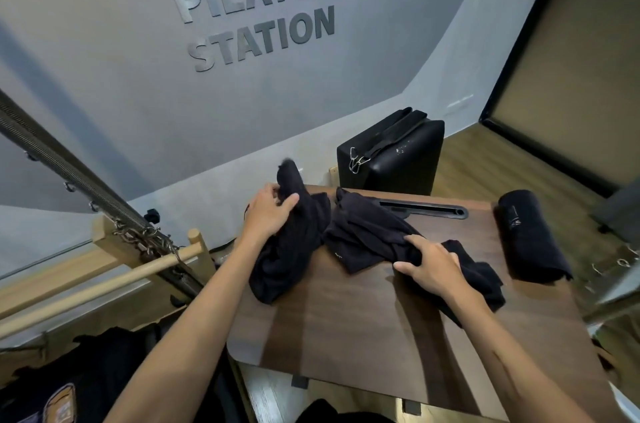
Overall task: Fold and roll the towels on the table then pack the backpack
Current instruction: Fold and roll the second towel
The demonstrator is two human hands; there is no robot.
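Towels: three dark ones on the brown table (pixel 363 336); a crumpled towel (pixel 294 249) at the table's left far part, a second crumpled towel (pixel 367 235) across the table's middle with its tail trailing toward the right, and a rolled towel (pixel 530 239) lying at the table's right edge, well apart from the other two
Backpack: a dark bag (pixel 69 384) shows low beside the table's left near corner, partly cut off by the frame; whether it is the backpack I cannot tell
Hands: two, both bare, forearms reaching in over the table's near edge
Left hand (pixel 272 211): over the table's far left corner; fingers and thumb curled round a bunched upper part of the left crumpled towel, gripping it; the cloth stands up above the knuckles, blurred
Right hand (pixel 429 267): over the table's middle right; palm down on the second crumpled towel, fingers spread and bent over the cloth, thumb out to the left; it grips a gathered fold
Case: one black box-shaped case (pixel 391 159) with a strap and a metal clip, standing on the floor just behind the table's far edge
Slot: one long dark slot (pixel 422 211) in the table's far part, its left end under the second towel
Wooden bars: two pale round bars (pixel 104 277) left of the table, with a metal spring and chain above them
Writing: raised grey letters (pixel 256 10) on the wall behind the table read PILATES STATION; a small pale mark on the rolled towel is too small to read
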